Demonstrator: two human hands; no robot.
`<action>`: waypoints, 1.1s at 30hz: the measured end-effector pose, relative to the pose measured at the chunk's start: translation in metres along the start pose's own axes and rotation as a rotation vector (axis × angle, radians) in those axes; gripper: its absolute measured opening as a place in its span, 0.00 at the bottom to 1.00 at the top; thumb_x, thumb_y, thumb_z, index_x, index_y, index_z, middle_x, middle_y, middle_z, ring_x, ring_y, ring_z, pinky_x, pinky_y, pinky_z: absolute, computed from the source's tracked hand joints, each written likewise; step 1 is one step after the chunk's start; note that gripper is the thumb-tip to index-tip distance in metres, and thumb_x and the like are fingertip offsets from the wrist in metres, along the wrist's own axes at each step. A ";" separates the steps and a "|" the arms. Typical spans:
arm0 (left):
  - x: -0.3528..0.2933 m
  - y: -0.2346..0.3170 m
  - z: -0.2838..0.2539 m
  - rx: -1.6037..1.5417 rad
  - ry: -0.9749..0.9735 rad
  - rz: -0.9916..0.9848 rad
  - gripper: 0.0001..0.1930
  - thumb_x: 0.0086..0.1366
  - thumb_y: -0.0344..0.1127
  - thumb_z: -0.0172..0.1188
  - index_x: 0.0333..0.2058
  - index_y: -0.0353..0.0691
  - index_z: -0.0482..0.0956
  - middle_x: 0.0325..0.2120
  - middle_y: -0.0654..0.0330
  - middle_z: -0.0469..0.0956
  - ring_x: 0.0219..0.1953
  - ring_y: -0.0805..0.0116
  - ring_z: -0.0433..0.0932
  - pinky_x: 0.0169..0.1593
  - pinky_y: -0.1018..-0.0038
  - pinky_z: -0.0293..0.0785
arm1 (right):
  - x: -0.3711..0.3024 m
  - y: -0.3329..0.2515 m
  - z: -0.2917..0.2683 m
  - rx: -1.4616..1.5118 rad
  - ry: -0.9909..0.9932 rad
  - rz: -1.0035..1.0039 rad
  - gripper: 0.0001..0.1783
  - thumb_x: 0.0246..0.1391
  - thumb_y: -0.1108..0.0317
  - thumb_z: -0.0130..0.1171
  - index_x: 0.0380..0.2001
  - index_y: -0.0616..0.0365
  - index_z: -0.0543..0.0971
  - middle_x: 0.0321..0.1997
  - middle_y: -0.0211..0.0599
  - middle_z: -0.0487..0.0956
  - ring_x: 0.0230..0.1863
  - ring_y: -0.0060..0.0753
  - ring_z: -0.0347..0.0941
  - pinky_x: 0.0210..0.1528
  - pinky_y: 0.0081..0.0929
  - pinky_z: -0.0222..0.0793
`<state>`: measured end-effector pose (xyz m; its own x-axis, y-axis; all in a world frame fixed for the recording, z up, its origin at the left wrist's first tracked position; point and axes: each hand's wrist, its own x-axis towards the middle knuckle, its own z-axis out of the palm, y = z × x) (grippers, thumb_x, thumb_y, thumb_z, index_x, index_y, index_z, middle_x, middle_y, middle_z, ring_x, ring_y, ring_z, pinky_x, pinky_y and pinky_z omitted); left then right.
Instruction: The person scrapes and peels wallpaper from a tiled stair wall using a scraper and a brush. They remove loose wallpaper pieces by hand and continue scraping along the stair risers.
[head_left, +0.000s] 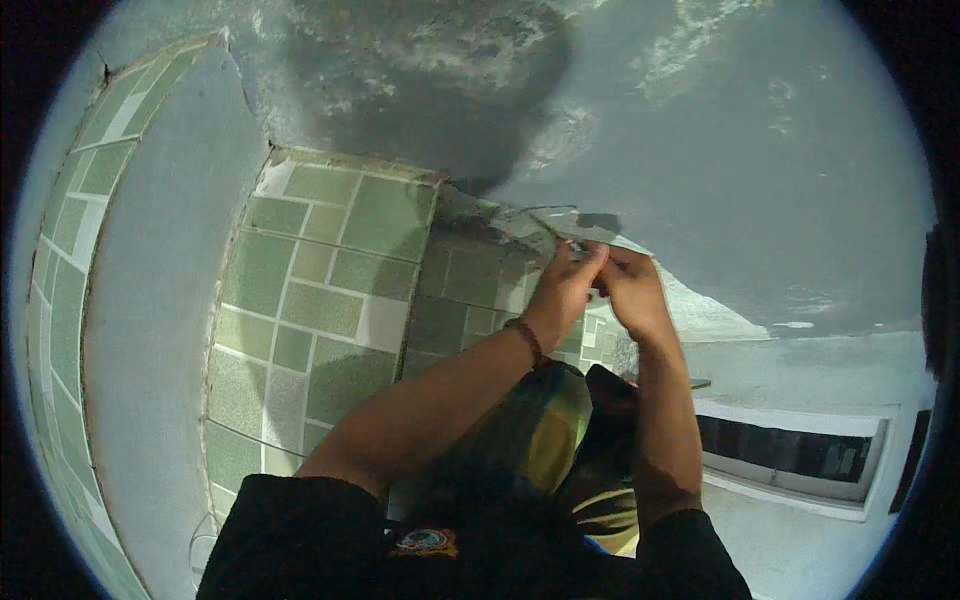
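1. The left hand (573,278) and the right hand (628,288) are meeting in front of the body, with their fingers bending in close together.
2. A thin stick (541,222) is poking out past the left fingertips. It is sitting ahead of them and a bit to the left.
3. Its long way is running on a slant, from the fingertips out toward the far left. Its far end is pointing at the rough bottom edge of the gray wall (720,200). I cannot tell if it is touching there.
4. The left hand is being the nearer one; the right hand is resting just beside it, on the other side from the stick.
5. The fingers are hiding the near end, so I cannot tell which hand is gripping it, or how tightly.
6. Green tiles (255,270) are lining the left side of the fingers.
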<state>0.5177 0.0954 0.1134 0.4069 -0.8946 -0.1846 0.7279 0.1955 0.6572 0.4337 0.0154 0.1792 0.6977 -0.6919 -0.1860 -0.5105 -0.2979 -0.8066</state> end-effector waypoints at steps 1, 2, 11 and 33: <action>0.000 0.000 -0.001 0.043 0.078 -0.034 0.24 0.70 0.48 0.57 0.53 0.36 0.64 0.34 0.63 0.75 0.36 0.76 0.72 0.39 0.75 0.69 | 0.000 0.002 -0.001 -0.048 0.017 0.055 0.19 0.61 0.63 0.51 0.46 0.67 0.80 0.35 0.47 0.84 0.38 0.33 0.81 0.42 0.30 0.73; 0.002 -0.001 -0.002 0.051 0.008 -0.030 0.24 0.70 0.48 0.57 0.53 0.36 0.64 0.34 0.63 0.75 0.36 0.76 0.72 0.39 0.75 0.70 | 0.002 0.005 0.001 -0.015 -0.033 -0.032 0.19 0.61 0.63 0.51 0.47 0.67 0.80 0.36 0.47 0.84 0.37 0.32 0.81 0.42 0.30 0.73; 0.007 -0.002 -0.006 0.059 0.088 -0.069 0.26 0.69 0.54 0.54 0.53 0.37 0.68 0.43 0.59 0.76 0.46 0.68 0.75 0.47 0.68 0.72 | 0.007 -0.007 0.014 -0.023 -0.001 0.088 0.18 0.60 0.63 0.52 0.43 0.67 0.81 0.32 0.43 0.82 0.33 0.33 0.77 0.38 0.30 0.71; -0.012 0.001 0.011 0.158 -0.297 -0.018 0.38 0.70 0.56 0.52 0.67 0.35 0.50 0.48 0.59 0.75 0.50 0.69 0.74 0.51 0.69 0.70 | -0.031 -0.011 -0.033 -0.088 0.145 0.104 0.21 0.56 0.68 0.52 0.51 0.66 0.80 0.23 0.30 0.76 0.24 0.17 0.64 0.26 0.18 0.59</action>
<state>0.5073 0.1014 0.1245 0.1993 -0.9799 0.0086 0.6294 0.1347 0.7653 0.4011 0.0187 0.2126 0.5625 -0.8074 -0.1783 -0.6227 -0.2718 -0.7338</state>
